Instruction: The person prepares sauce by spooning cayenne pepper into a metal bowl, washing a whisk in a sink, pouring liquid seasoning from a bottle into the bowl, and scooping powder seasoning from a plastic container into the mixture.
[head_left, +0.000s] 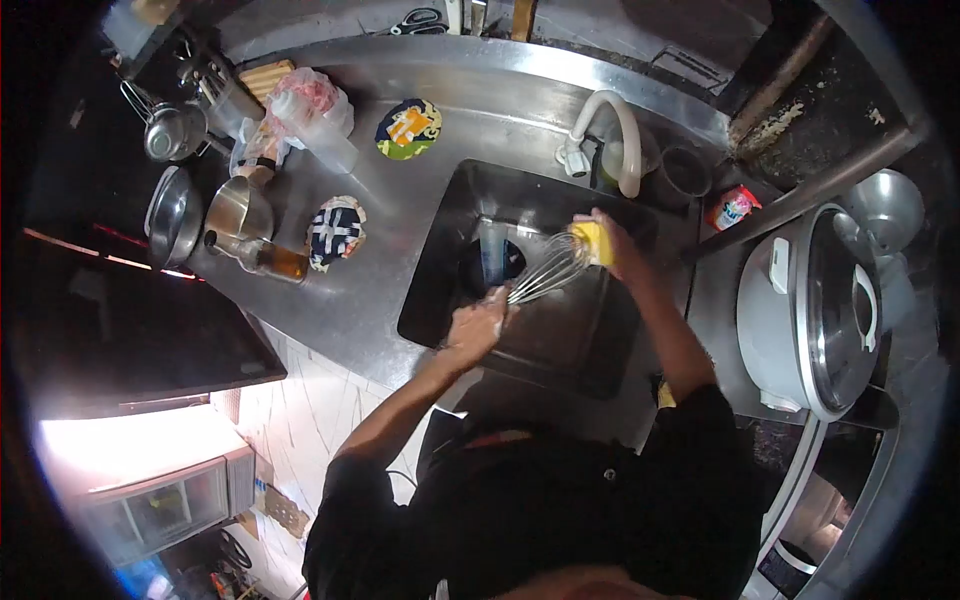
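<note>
A steel tabletop curved across the room, carrying two patterned mats toward the upper left of the frame, and a white cooker with a glass lid sat at the right, above a pale floor showing lower left. Around the centre of the frame, over a dark sink, the fingers of the left hand were curled round the handle end of a wire whisk, while those of the right hand pinched a yellow sponge against its looped end.
</note>
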